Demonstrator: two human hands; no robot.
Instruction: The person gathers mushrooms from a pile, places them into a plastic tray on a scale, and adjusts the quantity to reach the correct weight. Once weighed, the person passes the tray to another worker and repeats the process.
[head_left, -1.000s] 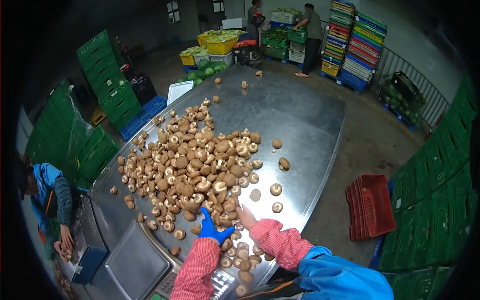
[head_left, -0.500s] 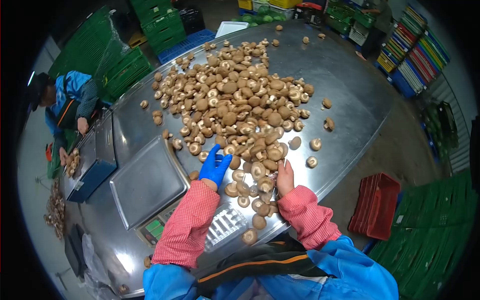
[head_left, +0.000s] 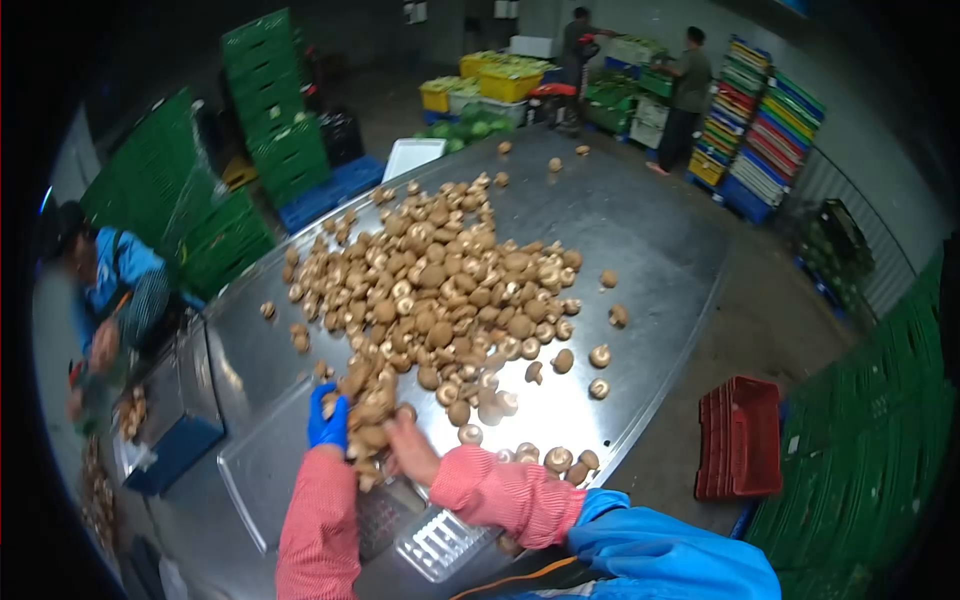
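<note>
A bunch of brown-capped mushrooms (head_left: 370, 405) is gathered between my two hands, over the near edge of the scale's flat metal pan (head_left: 262, 455). My left hand (head_left: 328, 420), in a blue glove, curves round the bunch from the left. From the right, my bare right hand (head_left: 410, 450) presses against it, its fingers blurred by motion. Just in front of my right wrist lies a clear ribbed plastic tray (head_left: 440, 542) on the steel table. Beyond the hands spreads a large heap of mushrooms (head_left: 435, 275).
A few loose mushrooms (head_left: 558, 460) lie by the table's near right edge. At left, a co-worker (head_left: 125, 270) stands behind a blue-sided scale (head_left: 185, 445). A red crate (head_left: 740, 438) is on the right, beside green crates (head_left: 860, 440). Two people are at the back.
Both hands have moved left with mushrooms between them, from the heap's near end to the scale pan. The view has tilted up, showing more of the room.
</note>
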